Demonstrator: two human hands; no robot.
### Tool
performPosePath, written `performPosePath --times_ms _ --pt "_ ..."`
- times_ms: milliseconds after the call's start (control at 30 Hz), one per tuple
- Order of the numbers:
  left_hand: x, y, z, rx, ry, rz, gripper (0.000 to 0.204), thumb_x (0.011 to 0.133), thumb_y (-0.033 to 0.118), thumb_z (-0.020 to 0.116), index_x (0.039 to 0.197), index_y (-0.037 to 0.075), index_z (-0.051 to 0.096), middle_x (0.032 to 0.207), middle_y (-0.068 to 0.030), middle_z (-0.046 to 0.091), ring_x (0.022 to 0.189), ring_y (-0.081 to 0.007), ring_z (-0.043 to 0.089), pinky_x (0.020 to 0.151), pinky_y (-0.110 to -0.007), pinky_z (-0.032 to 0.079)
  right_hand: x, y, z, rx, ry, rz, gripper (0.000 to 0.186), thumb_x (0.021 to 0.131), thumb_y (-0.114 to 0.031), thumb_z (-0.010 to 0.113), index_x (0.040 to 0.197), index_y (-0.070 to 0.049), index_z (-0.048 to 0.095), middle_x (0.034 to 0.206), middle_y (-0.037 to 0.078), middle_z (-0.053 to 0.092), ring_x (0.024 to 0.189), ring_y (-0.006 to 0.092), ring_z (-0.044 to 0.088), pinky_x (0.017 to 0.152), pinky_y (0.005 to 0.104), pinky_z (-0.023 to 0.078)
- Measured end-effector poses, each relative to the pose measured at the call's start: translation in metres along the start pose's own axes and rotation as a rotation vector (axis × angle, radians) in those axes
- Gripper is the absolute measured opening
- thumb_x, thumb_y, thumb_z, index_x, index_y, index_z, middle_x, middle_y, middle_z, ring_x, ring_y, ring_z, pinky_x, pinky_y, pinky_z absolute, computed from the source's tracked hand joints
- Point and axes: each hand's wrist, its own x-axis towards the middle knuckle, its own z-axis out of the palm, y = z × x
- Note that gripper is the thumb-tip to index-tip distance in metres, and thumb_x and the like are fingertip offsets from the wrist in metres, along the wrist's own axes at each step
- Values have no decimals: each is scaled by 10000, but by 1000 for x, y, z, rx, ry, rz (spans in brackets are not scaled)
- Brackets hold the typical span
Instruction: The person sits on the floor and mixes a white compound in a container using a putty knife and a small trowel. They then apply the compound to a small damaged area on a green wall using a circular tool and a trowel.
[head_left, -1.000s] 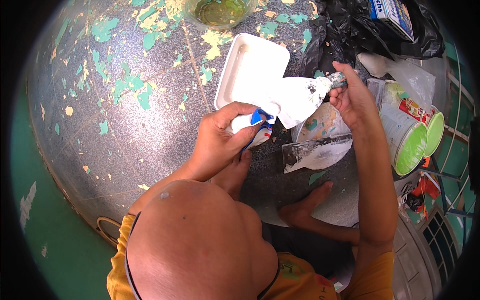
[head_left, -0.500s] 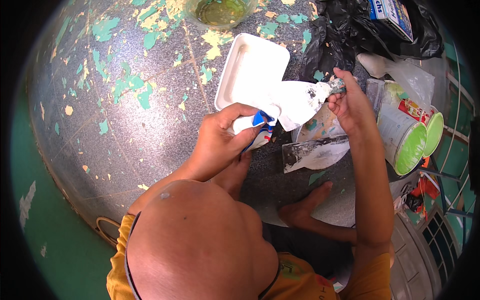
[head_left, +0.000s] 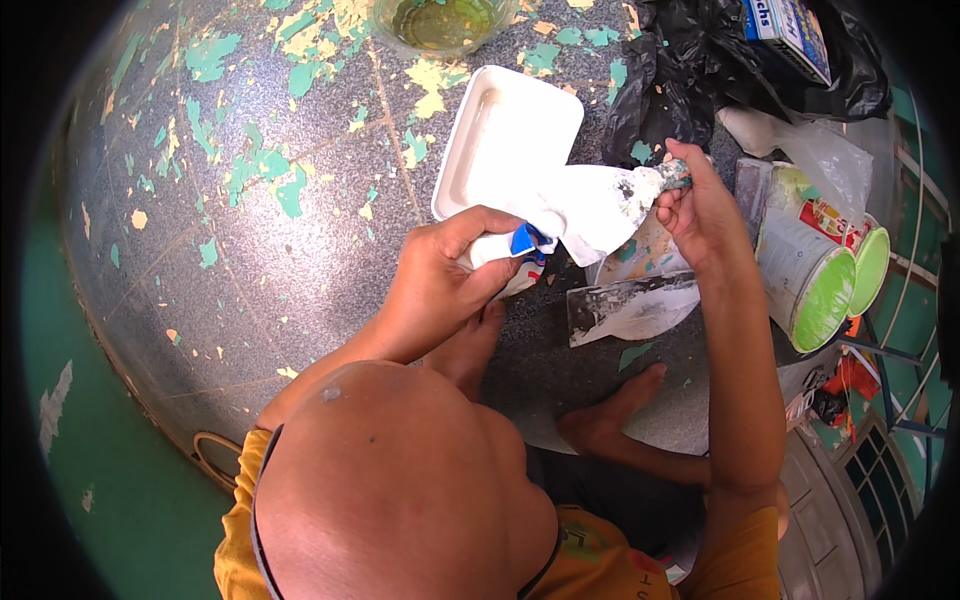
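Observation:
My left hand point(head_left: 445, 268) is closed round a white packet point(head_left: 528, 272) with blue and red print; its full shape is hidden by my fingers. White paste shows at the packet's opening, against the blade of a putty knife point(head_left: 600, 215). My right hand point(head_left: 703, 205) grips that knife by its paint-crusted handle, and the blade points left, covered in white. Just beyond both hands lies a white rectangular tray point(head_left: 450, 170), glaring bright inside, its near right corner behind the blade. A second flat scraper point(head_left: 630, 312), smeared white, rests on the floor below the knife.
Flakes of green and yellow paint point(head_left: 265, 170) litter the grey tiled floor point(head_left: 330, 250). Beyond the tray sits a clear bowl of liquid point(head_left: 440, 45). To the right are a black plastic bag point(head_left: 680, 70), a blue-white box point(head_left: 790, 40) and green-rimmed tubs point(head_left: 822, 290).
Both hands hold nearly the same places. The knife blade has tilted slightly against the packet's opening, and the whole view has shifted a little.

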Motion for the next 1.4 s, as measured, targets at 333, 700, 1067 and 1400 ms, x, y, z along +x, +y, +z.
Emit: performPosePath --times_ms 333,700,1067,1400 --pt "1 4 -2 91 -23 -3 222 836 52 707 1057 35 689 927 -104 744 814 -147 714 720 -290 552 2 0 2 -33 -45 34 274 854 -331 744 849 -118 571 643 -18 537 512 92 558 465 225 496" --pt "3 14 0 49 -46 -94 172 887 79 722 1039 7 690 958 -70 734 893 -95 667 790 -258 532 8 13 4 54 -42 151 307 835 -310 764 936 -112 552 692 -13 545 529 87 559 466 221 493" --pt "-4 6 12 -108 -81 -246 151 914 130 725 1009 16 695 922 -55 725 860 -75 649 775 -245 529 -13 -21 3 186 -14 -108 241 871 -273 738 848 -108 564 646 1 562 521 114 588 458 237 515" --pt "-10 17 -10 -71 -5 -74 170 871 70 752 1020 5 700 941 -79 728 886 -100 661 785 -262 529 -35 -4 27 7 119 -507 292 882 -270 744 940 -16 612 764 96 661 563 178 681 496 265 569"
